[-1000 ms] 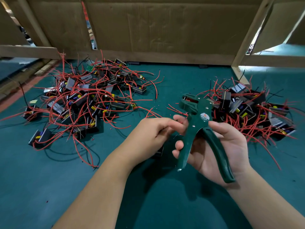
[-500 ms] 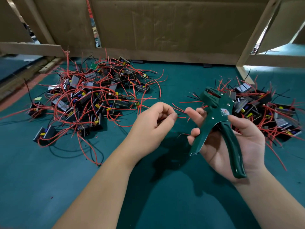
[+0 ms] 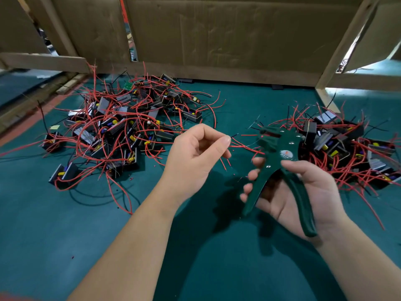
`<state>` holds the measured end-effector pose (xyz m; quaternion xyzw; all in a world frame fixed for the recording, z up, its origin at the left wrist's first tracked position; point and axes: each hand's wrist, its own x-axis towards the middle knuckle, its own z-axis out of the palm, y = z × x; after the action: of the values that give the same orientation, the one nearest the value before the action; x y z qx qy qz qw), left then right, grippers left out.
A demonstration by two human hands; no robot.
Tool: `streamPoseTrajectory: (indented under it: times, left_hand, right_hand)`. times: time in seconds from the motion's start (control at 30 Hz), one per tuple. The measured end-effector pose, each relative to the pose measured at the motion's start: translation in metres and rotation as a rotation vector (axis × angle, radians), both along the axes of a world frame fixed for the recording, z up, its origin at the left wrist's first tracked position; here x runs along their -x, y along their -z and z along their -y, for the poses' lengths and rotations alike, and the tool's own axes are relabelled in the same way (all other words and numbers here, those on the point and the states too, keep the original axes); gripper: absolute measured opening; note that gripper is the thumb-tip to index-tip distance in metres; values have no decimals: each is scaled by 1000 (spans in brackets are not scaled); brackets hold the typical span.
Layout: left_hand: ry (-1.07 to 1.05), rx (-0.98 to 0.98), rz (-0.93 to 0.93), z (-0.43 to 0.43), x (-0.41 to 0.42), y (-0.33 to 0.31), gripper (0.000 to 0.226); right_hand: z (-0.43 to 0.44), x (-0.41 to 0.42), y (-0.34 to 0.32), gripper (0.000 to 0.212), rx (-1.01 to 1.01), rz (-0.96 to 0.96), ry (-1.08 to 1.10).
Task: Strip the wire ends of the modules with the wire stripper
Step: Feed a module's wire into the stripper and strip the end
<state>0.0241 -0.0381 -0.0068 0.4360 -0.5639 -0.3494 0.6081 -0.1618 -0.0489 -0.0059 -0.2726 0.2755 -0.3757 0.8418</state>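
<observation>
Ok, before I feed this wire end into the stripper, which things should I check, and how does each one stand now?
1. Right hand grips the dark green metal wire stripper by its handles: ok.
2. Stripper handles spread apart, ready to squeeze: ok.
3. Left hand pinches the thin red wire at the fingertips: ok.
4. Wire end seated in the stripper's head: cannot tell; the wire runs up to the tool's left edge.
5. Wire end already bare or still insulated: cannot tell, too small.
6. Which module this wire belongs to: cannot tell.
</observation>
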Motion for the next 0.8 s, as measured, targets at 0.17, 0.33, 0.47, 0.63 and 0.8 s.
streamPoseTrajectory:
  times: [0.17, 0.33, 0.47, 0.63, 0.8]
  left_hand:
    - [9, -24, -23, 1, -3, -2, 18]
    - [0, -43, 36, 1, -4, -3, 22]
    - [9, -24, 53, 0, -4, -3, 22]
    - [7, -17, 66, -1, -5, -4, 22]
    - [25, -16, 100, -2, -5, -6, 21]
  right_hand:
    - [-6, 2, 4, 50, 113, 20, -328]
    - [-9, 4, 3, 41, 175, 58, -446]
    - [-9, 4, 3, 41, 188, -22, -405]
    - [-10, 3, 4, 40, 207, -73, -382]
    - [-10, 4, 6, 46, 221, -135, -358]
